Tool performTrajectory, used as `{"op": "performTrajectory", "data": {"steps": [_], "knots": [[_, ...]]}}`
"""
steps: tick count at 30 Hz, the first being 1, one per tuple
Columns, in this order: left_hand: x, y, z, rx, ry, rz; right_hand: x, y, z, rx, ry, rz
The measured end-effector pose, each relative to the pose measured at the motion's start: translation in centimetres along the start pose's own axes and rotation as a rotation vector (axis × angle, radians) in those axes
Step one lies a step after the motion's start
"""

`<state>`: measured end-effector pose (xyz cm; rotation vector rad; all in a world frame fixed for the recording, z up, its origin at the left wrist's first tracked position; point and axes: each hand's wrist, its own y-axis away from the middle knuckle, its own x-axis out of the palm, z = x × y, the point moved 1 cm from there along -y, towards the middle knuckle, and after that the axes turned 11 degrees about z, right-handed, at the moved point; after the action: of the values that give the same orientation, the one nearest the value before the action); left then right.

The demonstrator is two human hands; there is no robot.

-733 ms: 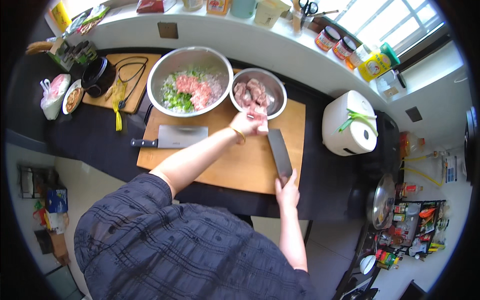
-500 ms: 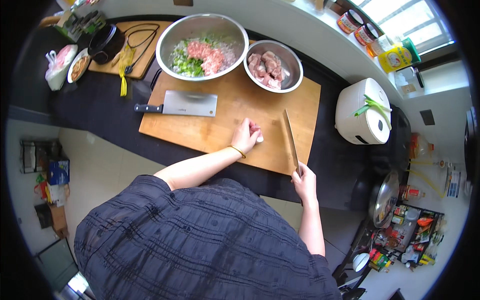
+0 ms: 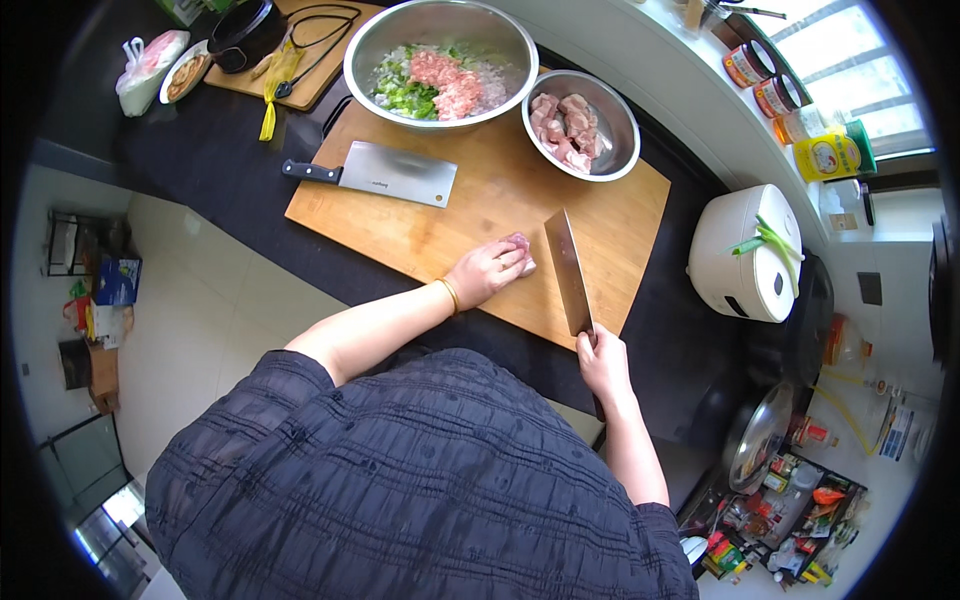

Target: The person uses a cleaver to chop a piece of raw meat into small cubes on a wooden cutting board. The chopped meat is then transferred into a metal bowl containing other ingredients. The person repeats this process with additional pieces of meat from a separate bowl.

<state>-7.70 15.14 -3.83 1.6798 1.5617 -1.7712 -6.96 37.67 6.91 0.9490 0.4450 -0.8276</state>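
Landmark: the wooden cutting board, on the dark counter.
Left hand: over the near part of the board, fingers close together and curled over a piece of meat, holding it; a yellow bangle circles the wrist.
Meat piece: on the near part of the board, right of its middle, partly hidden under the fingers.
Right hand: at the board's near right edge, fingers wrapped tightly round a cleaver.
Held cleaver: blade over the board's right part, just beside the meat piece and apart from it; whether its edge touches the wood, I cannot tell.
Second cleaver: flat on the board's left part, black handle leftward.
Large steel bowl: at the board's far edge, with minced meat and chopped greens.
Small steel bowl: at the board's far right, holding meat chunks.
White cooker: right of the board, green stalks on top.
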Motion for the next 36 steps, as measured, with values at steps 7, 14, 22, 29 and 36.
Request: {"op": "performTrajectory", "data": {"steps": [7,14,22,29,36], "knots": [[-0.3,-0.2,-0.5,-0.039,0.033,0.013,-0.6,-0.8,1.8,-0.070,0.048,0.075],[0.5,0.1,0.2,-0.056,0.137,0.033,-0.2,-1.6,1.9,-0.076,0.096,0.112],[0.3,-0.2,0.4,-0.079,0.225,0.022,0.1,-3.1,1.1,-0.087,0.194,0.133],[0.6,0.0,0.5,-0.108,0.246,0.029,1.3,-5.3,2.7,-0.103,0.230,0.129],[0.8,0.1,0.5,-0.111,0.290,0.010,3.1,-8.9,3.6,-0.204,0.254,0.034]]}}
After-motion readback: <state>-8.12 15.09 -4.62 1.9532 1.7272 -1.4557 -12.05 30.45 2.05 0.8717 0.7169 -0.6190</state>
